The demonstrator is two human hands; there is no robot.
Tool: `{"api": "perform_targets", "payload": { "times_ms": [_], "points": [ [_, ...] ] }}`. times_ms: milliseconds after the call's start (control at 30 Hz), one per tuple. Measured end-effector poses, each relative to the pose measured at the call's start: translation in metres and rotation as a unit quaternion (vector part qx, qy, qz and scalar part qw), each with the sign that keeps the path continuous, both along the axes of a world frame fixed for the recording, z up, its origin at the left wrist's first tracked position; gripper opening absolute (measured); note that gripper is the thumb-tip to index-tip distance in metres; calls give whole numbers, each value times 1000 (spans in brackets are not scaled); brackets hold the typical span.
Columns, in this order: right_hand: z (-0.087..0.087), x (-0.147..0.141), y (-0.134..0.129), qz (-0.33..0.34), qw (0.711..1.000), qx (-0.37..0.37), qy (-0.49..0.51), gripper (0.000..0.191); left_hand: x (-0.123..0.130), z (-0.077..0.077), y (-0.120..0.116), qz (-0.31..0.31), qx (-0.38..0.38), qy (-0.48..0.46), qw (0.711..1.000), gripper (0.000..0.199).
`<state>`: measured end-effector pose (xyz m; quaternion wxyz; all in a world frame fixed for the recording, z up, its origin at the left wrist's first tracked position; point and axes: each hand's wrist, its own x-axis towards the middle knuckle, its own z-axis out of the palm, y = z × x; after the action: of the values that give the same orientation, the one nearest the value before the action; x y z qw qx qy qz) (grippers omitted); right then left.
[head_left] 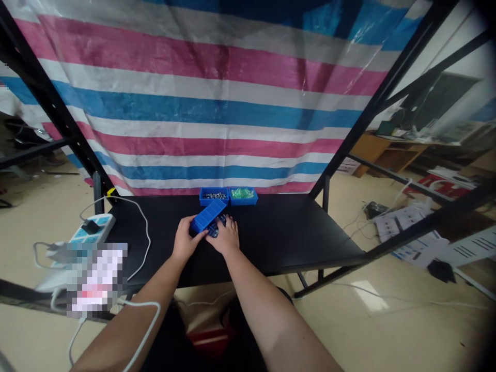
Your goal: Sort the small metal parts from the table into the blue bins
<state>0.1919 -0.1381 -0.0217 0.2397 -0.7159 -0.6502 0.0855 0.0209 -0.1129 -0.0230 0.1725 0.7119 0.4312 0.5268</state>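
Note:
A blue plastic bin (210,216) is tipped on its side, its ribbed underside towards me. My left hand (186,238) grips its left end, thumb along the near edge. Under and beside the bin's right side lie several small dark blue and silvery pieces (214,229), too small to name. Over them rests my right hand (226,235), palm down with its fingers spread, touching the pieces. Partly covered by the bin and my hands, the pile shows only in gaps.
Behind stand two blue bins, one with small metal parts (214,196), the other with green pieces (242,193). They sit on the black table (279,232) before a striped tarp (217,113). At left are a power strip (93,230) and a white cable (149,232).

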Motion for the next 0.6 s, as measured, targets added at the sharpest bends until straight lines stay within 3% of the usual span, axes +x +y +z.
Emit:
{"api": "perform_targets", "payload": {
  "times_ms": [100,300,433,600],
  "points": [
    [1,-1,0,-6,1000,-2,2,84,-2,0,0,38,-7,-17,999,55],
    [-1,2,0,12,1000,2,9,99,-5,1,2,184,-26,-41,982,57],
    [-2,4,-1,10,1000,15,14,99,-8,0,5,192,-41,-136,971,63],
    [-1,4,-3,10,1000,19,19,93,-18,-8,15,233,-104,-251,934,71]
  ]
}}
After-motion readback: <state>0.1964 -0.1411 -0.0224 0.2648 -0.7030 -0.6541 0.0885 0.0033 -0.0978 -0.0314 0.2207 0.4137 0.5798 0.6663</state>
